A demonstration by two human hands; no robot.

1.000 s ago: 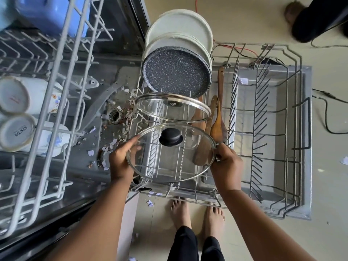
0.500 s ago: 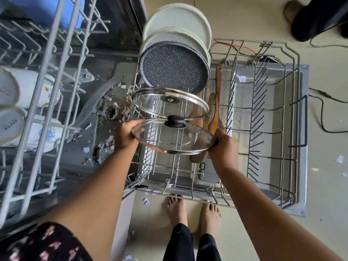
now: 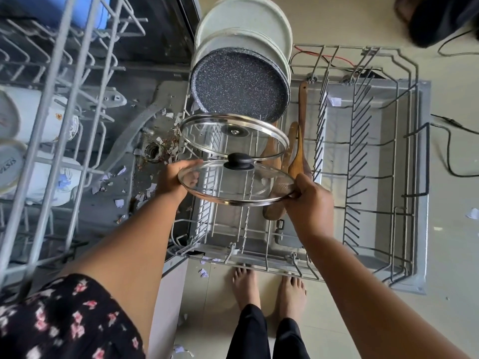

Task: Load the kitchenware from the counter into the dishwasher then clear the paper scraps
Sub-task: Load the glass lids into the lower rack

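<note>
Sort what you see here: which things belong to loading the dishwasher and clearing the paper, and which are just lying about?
Belongs to the job: glass lid, gripped by the left hand and right hand; racked lid; speckled pan; wooden spoons; lower rack; paper scraps.

Just lying about: black cable on the floor; another person's foot.

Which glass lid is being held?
The nearer lid, with the black knob, held by left hand and right hand; the farther lid stands in the rack.
</note>
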